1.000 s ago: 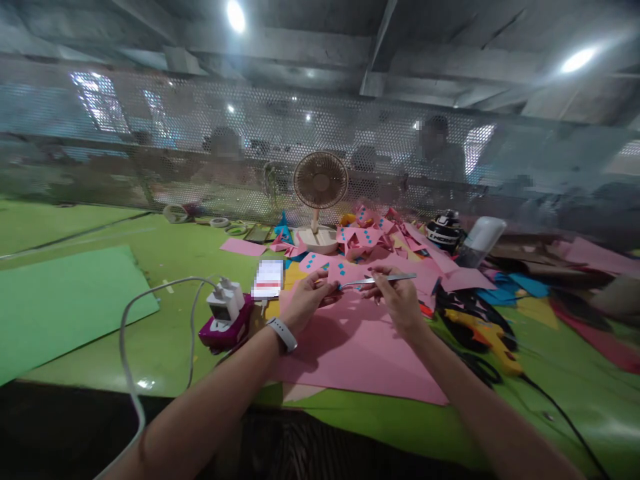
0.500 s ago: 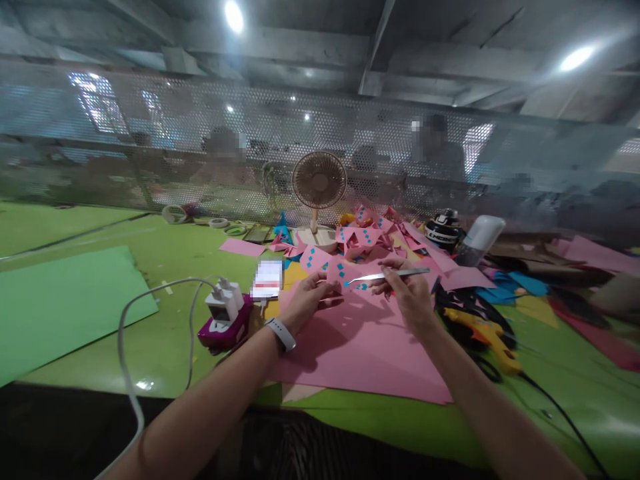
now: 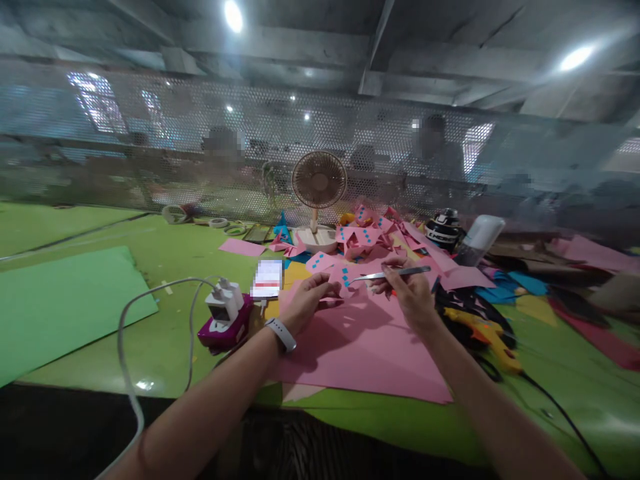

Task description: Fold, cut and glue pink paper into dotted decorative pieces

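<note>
My right hand is closed around a pair of metal tweezers, whose tips point left. Just left of the tips, small blue diamonds form a short column on a pink paper piece. My left hand, with a watch on its wrist, has its fingers curled together at the left edge of this piece. The fingers partly hide the edge. Beneath both hands lies a large pink sheet.
A small fan stands behind a heap of pink cutouts. To the right lies a yellow glue gun with a cable. A phone, a purple power strip with chargers and a green sheet are at left.
The pink piece between my hands has tilted slightly, and its blue diamonds now line up in a column. Blue bits beside my right fingers no longer show. The tweezers have shifted slightly right.
</note>
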The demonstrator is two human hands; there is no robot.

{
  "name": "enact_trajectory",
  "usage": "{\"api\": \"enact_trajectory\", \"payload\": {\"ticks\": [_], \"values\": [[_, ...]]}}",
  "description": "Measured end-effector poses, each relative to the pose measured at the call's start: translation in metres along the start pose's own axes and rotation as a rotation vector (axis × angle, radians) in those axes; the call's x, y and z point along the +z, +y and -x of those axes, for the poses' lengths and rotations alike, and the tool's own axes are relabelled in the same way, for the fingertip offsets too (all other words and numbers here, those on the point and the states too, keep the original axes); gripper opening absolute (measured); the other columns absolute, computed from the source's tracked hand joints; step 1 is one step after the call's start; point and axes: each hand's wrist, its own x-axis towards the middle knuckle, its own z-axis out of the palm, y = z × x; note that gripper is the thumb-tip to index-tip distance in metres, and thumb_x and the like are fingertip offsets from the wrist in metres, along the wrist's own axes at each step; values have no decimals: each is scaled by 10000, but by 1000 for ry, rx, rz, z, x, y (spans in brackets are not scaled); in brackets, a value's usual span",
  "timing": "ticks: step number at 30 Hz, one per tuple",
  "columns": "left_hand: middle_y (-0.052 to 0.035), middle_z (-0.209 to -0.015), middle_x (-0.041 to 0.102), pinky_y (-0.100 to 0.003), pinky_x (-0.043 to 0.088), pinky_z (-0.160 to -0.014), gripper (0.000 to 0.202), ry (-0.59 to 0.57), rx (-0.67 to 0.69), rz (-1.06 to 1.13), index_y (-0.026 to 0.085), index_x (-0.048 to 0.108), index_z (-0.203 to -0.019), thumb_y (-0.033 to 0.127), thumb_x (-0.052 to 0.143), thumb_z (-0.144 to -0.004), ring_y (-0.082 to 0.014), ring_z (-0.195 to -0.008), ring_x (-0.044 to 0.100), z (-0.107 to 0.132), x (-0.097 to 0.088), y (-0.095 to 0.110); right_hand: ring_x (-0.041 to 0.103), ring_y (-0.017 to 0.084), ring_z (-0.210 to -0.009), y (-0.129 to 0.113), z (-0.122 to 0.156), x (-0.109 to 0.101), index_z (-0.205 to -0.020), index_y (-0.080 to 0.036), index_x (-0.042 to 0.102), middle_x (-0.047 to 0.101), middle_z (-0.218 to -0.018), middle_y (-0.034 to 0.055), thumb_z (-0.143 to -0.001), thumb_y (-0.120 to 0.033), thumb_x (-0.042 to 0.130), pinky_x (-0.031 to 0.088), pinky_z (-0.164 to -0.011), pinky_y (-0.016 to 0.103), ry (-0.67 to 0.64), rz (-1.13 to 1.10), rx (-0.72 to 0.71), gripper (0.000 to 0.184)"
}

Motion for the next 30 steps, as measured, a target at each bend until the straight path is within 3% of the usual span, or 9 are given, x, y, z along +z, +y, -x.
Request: {"api": "enact_trajectory", "payload": {"ticks": [30], "values": [[-14,-768,627,-322,549,-705,222,3,-24,66,176,501,-832,185,687,-711,-119,-674,613,3,4,3,628,126,-488,-2,2,3,-913,-201,480,633,-601,-30,-791,-422,607,446,-429,208,-37,43,-6,283]]}}
